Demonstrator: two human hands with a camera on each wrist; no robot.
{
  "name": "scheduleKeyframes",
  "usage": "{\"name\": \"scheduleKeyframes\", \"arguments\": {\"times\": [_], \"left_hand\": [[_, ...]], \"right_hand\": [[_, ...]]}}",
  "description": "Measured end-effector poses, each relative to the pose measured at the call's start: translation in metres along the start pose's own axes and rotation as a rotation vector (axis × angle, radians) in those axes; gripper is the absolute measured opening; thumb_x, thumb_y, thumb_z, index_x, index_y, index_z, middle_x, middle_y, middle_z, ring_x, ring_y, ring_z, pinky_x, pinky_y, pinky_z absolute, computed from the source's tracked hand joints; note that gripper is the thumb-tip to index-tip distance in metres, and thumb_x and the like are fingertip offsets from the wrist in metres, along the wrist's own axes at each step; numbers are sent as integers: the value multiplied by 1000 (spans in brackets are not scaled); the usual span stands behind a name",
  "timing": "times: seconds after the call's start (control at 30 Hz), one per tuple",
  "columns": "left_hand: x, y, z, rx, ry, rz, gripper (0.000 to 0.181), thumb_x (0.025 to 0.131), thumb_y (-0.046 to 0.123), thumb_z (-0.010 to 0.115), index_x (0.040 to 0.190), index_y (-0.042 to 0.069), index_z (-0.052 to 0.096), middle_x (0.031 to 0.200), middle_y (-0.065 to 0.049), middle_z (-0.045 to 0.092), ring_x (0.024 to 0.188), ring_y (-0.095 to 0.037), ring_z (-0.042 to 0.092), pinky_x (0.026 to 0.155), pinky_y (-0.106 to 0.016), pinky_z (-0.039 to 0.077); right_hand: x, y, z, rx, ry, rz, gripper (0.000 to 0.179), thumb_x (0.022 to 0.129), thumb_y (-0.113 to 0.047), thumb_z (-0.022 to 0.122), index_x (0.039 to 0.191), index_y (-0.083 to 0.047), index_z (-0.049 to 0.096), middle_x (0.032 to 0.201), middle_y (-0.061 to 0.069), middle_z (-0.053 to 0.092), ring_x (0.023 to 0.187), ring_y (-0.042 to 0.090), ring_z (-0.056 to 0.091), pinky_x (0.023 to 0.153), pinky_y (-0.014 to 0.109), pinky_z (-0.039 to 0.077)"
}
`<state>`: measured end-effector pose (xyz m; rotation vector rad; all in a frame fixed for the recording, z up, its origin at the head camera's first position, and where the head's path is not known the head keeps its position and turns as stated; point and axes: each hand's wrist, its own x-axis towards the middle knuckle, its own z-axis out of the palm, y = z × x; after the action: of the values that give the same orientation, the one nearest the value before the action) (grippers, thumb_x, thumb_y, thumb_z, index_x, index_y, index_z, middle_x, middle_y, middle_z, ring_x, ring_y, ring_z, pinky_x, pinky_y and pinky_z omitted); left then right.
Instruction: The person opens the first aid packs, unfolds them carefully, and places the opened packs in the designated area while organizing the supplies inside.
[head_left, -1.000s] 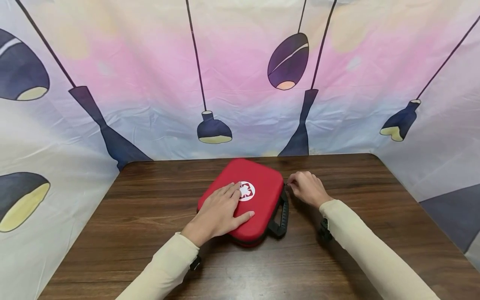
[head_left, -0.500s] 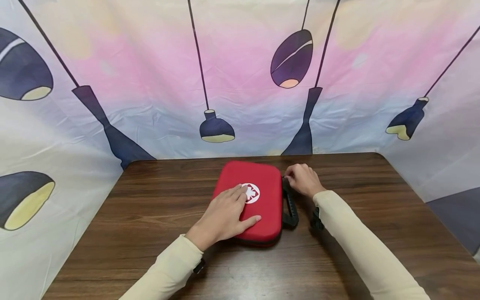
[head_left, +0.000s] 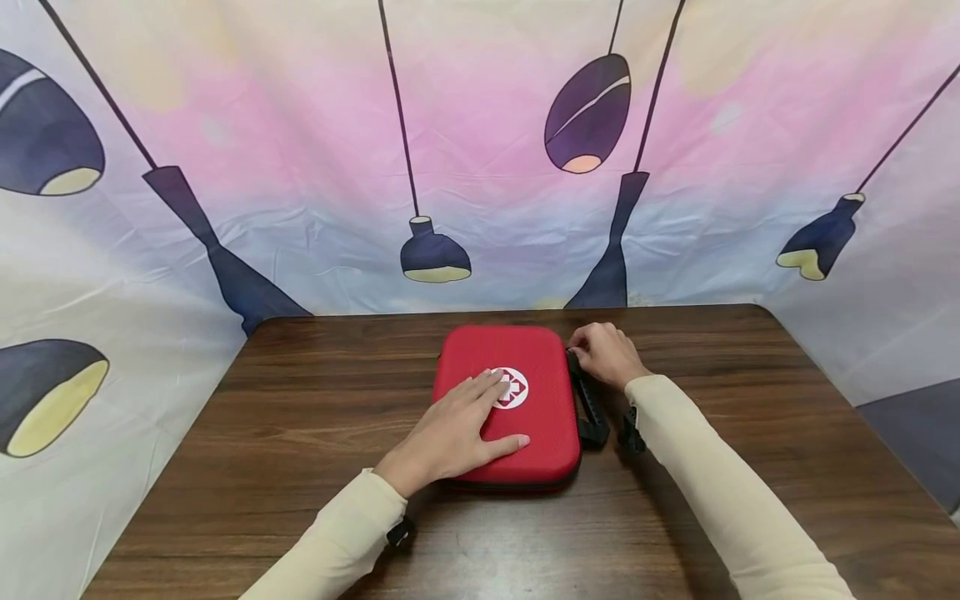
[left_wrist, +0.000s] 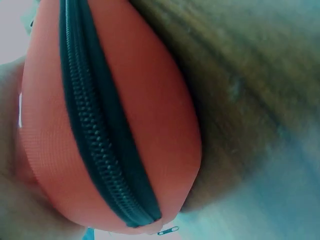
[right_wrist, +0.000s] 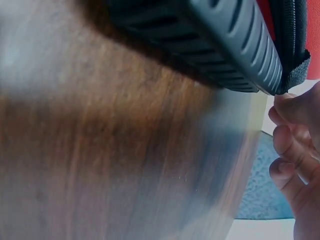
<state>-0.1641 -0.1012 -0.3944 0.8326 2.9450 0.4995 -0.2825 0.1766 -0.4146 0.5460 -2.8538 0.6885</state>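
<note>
A red zip-up hard case (head_left: 487, 346) with a white round emblem lies flat on the table. My left hand (head_left: 457, 429) rests on its lid, fingers straight and thumb spread. Along its side runs a black zipper (left_wrist: 90, 120), with a small zipper pull (left_wrist: 168, 230) at the lower end in the left wrist view. The black carry handle (head_left: 591, 408) sticks out from the case's right side. Just beyond the handle, my right hand (head_left: 609, 354) pinches a small dark zipper pull against the case's far right side; the fingertips mostly hide it.
Around the case spreads the dark wood-grain table (head_left: 322, 400). Close behind its far edge hangs a pastel cloth backdrop (head_left: 315, 167) printed with lamps. Black wrist straps (head_left: 632, 432) sit on the cream sleeves (head_left: 720, 467).
The case has turned on the table from a slant to nearly square, its handle side shifting right. The left hand stays on the lid; the right fingers stay at the far right side.
</note>
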Motion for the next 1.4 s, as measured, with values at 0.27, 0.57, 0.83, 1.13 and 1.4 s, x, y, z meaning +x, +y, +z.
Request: {"name": "scheduleKeyframes", "arguments": {"times": [0.27, 0.57, 0.83, 1.13, 1.4], "left_hand": [[-1, -1, 3, -13, 17, 8, 89, 91, 69, 57, 157, 12, 40, 164, -6, 32, 151, -25, 27, 122, -42, 23], [1, 3, 4, -12, 7, -7, 89, 90, 70, 56, 157, 12, 40, 164, -6, 31, 151, -25, 27, 123, -43, 22], [1, 3, 4, -12, 1, -17, 90, 91, 70, 56, 157, 11, 40, 164, -6, 31, 151, -25, 26, 123, -43, 21], [4, 7, 6, 2, 22, -29, 88, 92, 66, 56, 156, 9, 40, 163, -9, 32, 151, -28, 27, 124, -43, 19], [5, 10, 9, -9, 23, -35, 88, 92, 67, 55, 156, 9, 39, 164, -8, 32, 151, -28, 27, 124, -42, 17]], "right_hand": [[-3, 3, 0, 9, 12, -53, 9, 90, -4, 71, 95, -5, 79, 91, 10, 74, 79, 25, 69, 67, 44, 57], [-9, 7, -2, 47, 14, -78, 9, 90, -1, 71, 95, -4, 79, 92, 11, 75, 79, 24, 70, 69, 44, 58], [-17, 8, -5, 27, 10, -90, 9, 89, -3, 73, 93, -6, 79, 90, 7, 74, 82, 24, 70, 72, 45, 58], [-13, 8, -5, 49, 19, -109, 11, 92, -2, 70, 98, -4, 79, 98, 10, 73, 87, 25, 69, 76, 45, 58], [-20, 14, -5, 73, 2, -134, 14, 90, 2, 69, 98, -3, 79, 94, 8, 73, 81, 22, 69, 71, 40, 58]]}}
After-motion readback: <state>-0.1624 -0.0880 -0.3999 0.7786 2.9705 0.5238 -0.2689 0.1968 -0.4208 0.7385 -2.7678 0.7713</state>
